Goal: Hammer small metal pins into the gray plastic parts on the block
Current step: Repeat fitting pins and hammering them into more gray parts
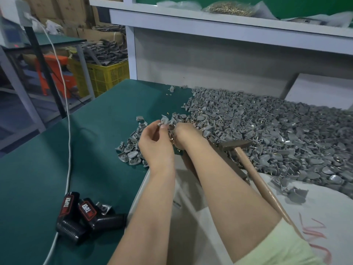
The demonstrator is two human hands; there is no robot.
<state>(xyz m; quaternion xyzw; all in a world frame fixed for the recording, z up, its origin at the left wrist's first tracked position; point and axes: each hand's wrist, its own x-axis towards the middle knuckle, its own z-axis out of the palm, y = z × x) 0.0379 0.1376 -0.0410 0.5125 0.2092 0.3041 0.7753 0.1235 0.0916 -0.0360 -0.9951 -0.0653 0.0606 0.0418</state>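
Two hands meet at mid-bench. On my left hand [152,138], thumb and fingertips [163,126] are pinched closed on one gray plastic part [164,119], raised just above the scatter. My right hand [186,132] is curled in close beside it, knuckles toward the camera; I cannot tell what its fingers hold, or whether they are closed. Brass-coloured pins [172,140] glint in the gap between the two palms, too small to count.

Outward: a loose spread of parts lies on the green mat [86,150] under the left wrist. The big heap of gray parts [267,131] runs right and back. The hammer [246,161] lies idle beside my right forearm, head near the heap's edge, handle trailing toward my lap. The block is mostly hidden under my right forearm; only a dark edge shows, so I judge it there without certainty.

Risks, as I read them:
- Pin slips from the pinch and vanishes into the heap. Cause: small pin, cluttered ground.
- Pin seated crooked, then bent under the blow. Cause: alignment done in mid-air, off the block.
- Hammer handle knocked by my forearm. Cause: it lies right alongside.
- Fingertip struck. Cause: the part is small and held close.

White cable [66,131] and black tools [84,217] lie well apart, left.
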